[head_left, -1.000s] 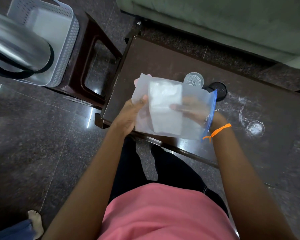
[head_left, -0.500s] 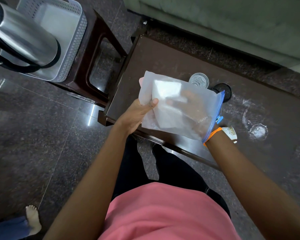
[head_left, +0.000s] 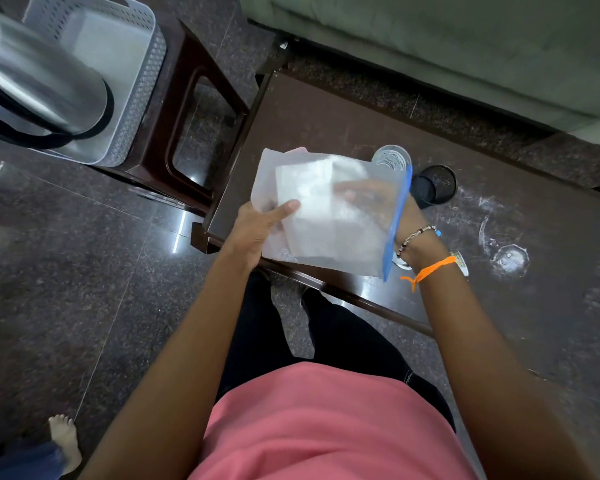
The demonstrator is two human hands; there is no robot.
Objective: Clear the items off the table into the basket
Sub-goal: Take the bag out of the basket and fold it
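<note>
Dim, floor glare, blurred warped edges

Home living rm, green sofa [head_left: 465, 46], dark wood coffee table [head_left: 326, 109], polished granite floor [head_left: 66, 271], barefoot

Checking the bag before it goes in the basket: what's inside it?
Inside the zip bag: a white folded sheet, and the right hand reaching in. The left hand grips the outside. The bag's frosted plastic blurs any detail.

green sofa [head_left: 465, 39], dark stool [head_left: 194, 98], granite floor [head_left: 49, 271]
</note>
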